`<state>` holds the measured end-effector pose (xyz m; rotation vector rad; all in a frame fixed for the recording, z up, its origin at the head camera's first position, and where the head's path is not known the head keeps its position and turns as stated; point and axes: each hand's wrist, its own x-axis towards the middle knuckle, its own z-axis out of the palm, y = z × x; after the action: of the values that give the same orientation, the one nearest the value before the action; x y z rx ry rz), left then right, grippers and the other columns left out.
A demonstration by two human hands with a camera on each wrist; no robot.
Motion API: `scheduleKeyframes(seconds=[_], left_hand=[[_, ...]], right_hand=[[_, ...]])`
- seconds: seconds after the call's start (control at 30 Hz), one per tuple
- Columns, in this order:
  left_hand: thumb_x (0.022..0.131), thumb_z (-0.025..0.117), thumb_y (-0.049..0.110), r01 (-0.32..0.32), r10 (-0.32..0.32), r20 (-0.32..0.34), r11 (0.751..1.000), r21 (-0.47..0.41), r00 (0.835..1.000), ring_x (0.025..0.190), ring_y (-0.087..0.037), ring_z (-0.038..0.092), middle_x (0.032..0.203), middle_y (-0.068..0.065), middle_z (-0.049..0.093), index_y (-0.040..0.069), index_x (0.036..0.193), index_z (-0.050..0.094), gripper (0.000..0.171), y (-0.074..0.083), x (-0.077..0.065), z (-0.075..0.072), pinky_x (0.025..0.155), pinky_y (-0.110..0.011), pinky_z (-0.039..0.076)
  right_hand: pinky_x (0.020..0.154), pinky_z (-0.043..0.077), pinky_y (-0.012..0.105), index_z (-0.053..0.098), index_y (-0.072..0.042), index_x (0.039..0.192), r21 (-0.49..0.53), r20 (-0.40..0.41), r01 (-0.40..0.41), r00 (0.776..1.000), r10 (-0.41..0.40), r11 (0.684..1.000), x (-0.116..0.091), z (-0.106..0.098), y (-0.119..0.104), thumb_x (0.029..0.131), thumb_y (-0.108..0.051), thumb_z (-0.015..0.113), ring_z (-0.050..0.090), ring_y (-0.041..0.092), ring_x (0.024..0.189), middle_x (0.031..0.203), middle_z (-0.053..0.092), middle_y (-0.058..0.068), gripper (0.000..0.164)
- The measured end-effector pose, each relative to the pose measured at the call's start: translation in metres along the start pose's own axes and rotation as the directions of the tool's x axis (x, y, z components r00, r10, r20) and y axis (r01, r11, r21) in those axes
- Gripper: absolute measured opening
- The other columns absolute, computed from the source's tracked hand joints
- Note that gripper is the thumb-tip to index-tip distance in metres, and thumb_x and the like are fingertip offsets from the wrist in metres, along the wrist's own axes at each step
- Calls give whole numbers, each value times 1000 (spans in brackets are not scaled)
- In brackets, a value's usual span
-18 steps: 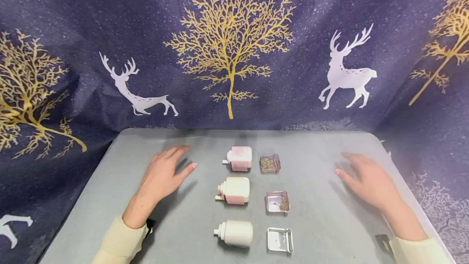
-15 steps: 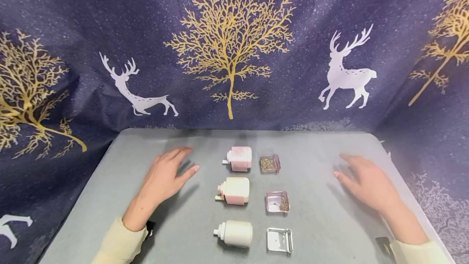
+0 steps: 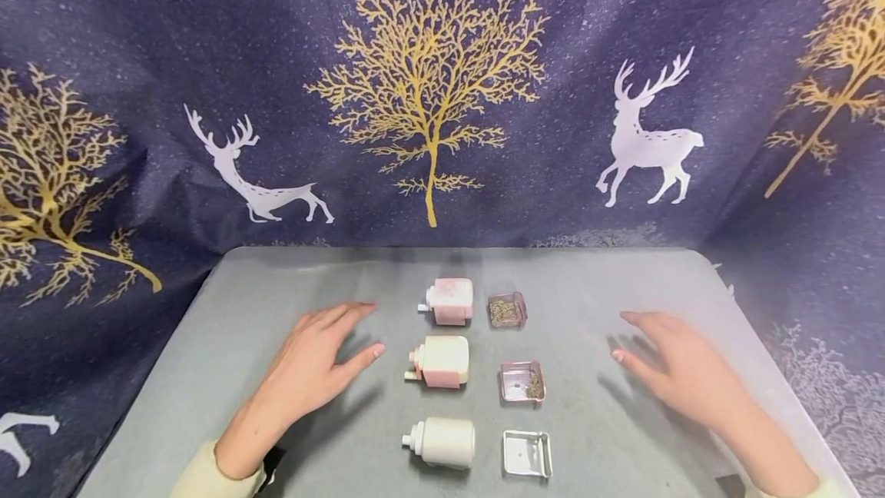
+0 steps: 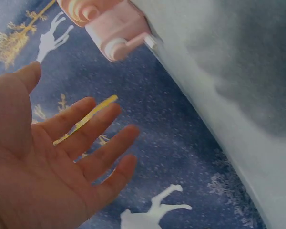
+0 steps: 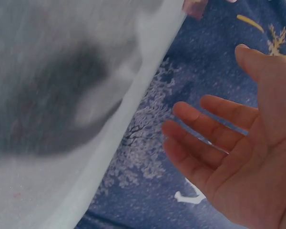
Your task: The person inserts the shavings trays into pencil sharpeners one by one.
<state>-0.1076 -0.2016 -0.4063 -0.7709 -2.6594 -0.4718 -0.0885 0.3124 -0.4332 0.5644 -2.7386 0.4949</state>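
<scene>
My left hand hovers over the left of the table, fingers extended and thumb apart, holding nothing. Nearest to it are a pink pencil sharpener with a crank and a cream-and-pink pencil sharpener. A white pencil sharpener lies closer to the front. My right hand hovers on the right, its palm bare in the right wrist view. Between it and the sharpeners stand two pinkish shavings drawers, the back drawer full of shavings and the middle drawer with some in a corner. The front drawer is clear plastic.
A grey table carries everything, with rounded back corners. Behind and beside it hangs a dark blue cloth printed with gold trees and white deer.
Both hands have moved inward and slightly toward the front of the table. The head view has shifted a little. Sharpeners and drawers have stayed in place.
</scene>
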Motion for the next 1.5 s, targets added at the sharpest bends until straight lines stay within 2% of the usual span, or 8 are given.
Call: scheduleKeyframes(seconds=[0.2,0.4,0.53,0.87,1.13,1.33,1.5], left_hand=[[91,58,56,-38,38,16,999,-28,999,120,-12,50,131,11,56,25,138,55,57,18,-7,-6,100,-42,37],[88,63,54,-67,68,24,996,-57,997,120,-7,49,132,14,55,26,137,56,57,34,-12,-5,102,-40,36],[89,61,56,-85,89,53,994,-68,995,118,-5,49,132,17,54,29,139,53,57,43,-14,-4,103,-39,36],[89,56,63,-130,142,124,987,-99,982,115,-6,50,131,18,53,29,138,54,60,66,-21,3,99,-38,40],[87,60,61,-204,232,128,959,-197,964,120,-3,47,137,17,49,31,144,47,65,80,-24,10,97,-35,40],[87,59,62,-230,269,160,947,-225,950,117,-2,47,138,18,48,29,142,49,64,85,-28,17,96,-34,41],[87,61,60,-273,315,135,926,-261,940,114,-2,49,132,15,52,25,138,53,62,87,-30,23,93,-33,43]], right_hand=[[97,40,57,59,-9,131,3,-4,36,999,-36,999,-5,-1,-19,84,-43,73,54,30,114,124,62,9,60],[94,43,55,60,-10,130,2,13,59,998,-59,998,-7,0,-33,83,-46,73,56,28,111,122,62,6,61],[93,45,55,58,-12,132,8,36,64,997,-64,998,-10,0,-40,83,-49,71,56,27,111,123,62,5,63],[90,49,45,61,-13,130,11,14,141,990,-141,990,-17,6,-61,80,-52,73,57,16,107,116,62,-5,64],[88,51,42,61,-14,130,38,17,183,983,-184,982,-21,15,-76,79,-56,72,56,12,106,115,60,-7,67],[85,53,39,62,-16,129,34,5,210,978,-210,977,-26,22,-85,76,-60,72,57,10,102,113,59,-12,70],[77,53,34,61,-15,131,68,28,250,967,-252,966,-29,29,-90,76,-61,72,57,5,92,102,59,-17,73]])
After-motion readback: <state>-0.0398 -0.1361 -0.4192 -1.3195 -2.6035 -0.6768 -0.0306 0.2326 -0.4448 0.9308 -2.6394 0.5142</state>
